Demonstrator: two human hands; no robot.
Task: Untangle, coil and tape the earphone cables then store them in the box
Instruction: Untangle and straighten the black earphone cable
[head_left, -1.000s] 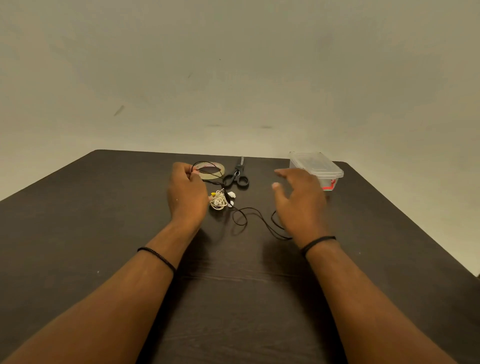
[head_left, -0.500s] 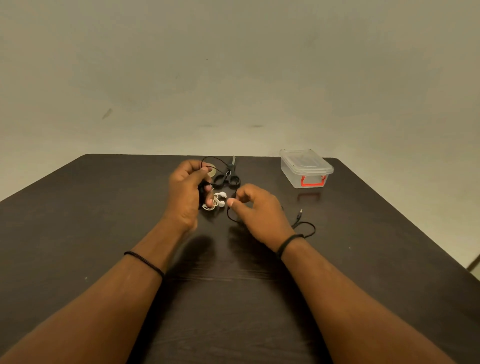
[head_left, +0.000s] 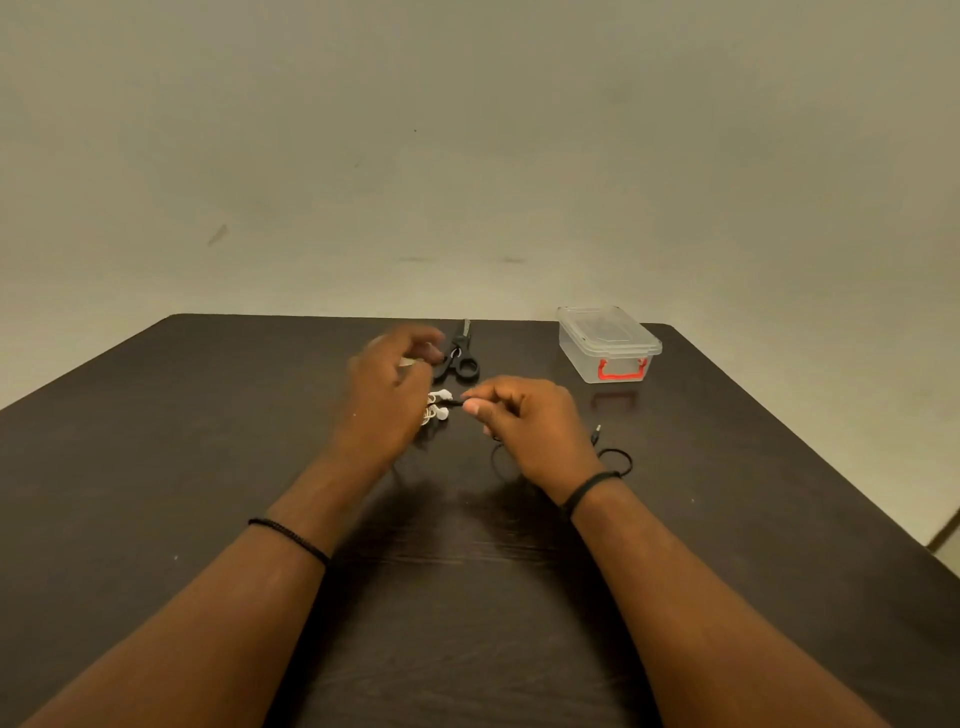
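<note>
The dark bench (head_left: 208, 467) runs wide and bare to the left and along the near side beneath both forearms; its far edge meets the wall just behind the scissors (head_left: 460, 353), and its right edge slants away past the clear box (head_left: 608, 345), which sits lidded near the far right corner, well apart from both hands.

The right hand (head_left: 535, 426) pinches the black earphone cable (head_left: 615, 460) between thumb and forefinger; the cable trails under the wrist into a loop with its plug end lying to the right. The left hand (head_left: 387, 395) is motion-blurred, fingers curled, and whether it grips anything cannot be told. White earbuds (head_left: 439, 405) lie tangled between the two hands.

Half a second ago the left hand held a black loop raised near the scissors; that loop no longer shows. The right hand has shifted slightly right, and the tape roll is now hidden behind the left hand.
</note>
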